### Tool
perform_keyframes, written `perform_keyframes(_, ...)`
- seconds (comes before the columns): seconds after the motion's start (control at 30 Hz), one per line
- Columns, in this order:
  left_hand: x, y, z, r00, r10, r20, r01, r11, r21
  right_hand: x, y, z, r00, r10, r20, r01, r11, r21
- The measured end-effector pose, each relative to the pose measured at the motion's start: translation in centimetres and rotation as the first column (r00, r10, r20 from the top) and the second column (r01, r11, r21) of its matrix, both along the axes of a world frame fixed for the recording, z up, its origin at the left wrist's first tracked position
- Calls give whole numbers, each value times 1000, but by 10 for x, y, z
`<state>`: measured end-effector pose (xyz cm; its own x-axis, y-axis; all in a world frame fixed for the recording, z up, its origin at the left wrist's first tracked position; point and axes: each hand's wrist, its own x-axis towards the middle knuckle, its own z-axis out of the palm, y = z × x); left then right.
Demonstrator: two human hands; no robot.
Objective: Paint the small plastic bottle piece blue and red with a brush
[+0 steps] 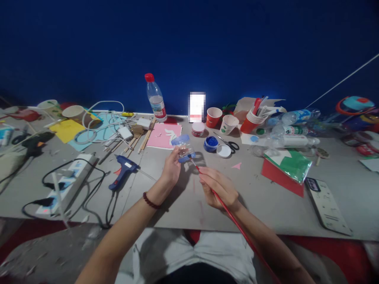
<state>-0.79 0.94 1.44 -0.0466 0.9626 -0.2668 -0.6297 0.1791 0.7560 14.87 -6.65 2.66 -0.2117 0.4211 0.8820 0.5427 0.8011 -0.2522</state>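
Observation:
My left hand [172, 167] grips a small clear plastic piece [185, 148] with blue paint on parts of it; it looks like a cut section of bottle. Between the fingers of my right hand [218, 187] is a long red-handled paintbrush [233, 217], its tip touching the blue lower edge of the plastic piece. Beyond my hands stands an uncapped jar of blue paint [211, 144], with a white lid [224, 150] lying beside it. A second jar [198, 129], pale-topped, sits behind. Black-handled scissors [232, 146] lie to the right of the blue jar.
On the left are a blue glue gun [124, 170], a power strip [69, 183] and tangled cables. A red-capped bottle [156, 100] stands at the back by pink paper [156, 134]. Paper cups [214, 117], plastic bottles [291, 141], green packaging [293, 165] and a phone [327, 205] are to the right.

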Motion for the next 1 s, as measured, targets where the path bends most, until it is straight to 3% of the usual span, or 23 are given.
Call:
perform_keyframes(0.2, 0, 0, 2, 999, 4, 32, -3, 1000, -24, 0, -2, 8, 999, -4, -32, 5, 999, 32)
perform_keyframes(1.0, -3, 2, 0, 984, -20, 174, 33, 997, -71, 0, -2, 5, 1000, -1, 2, 1, 999, 44)
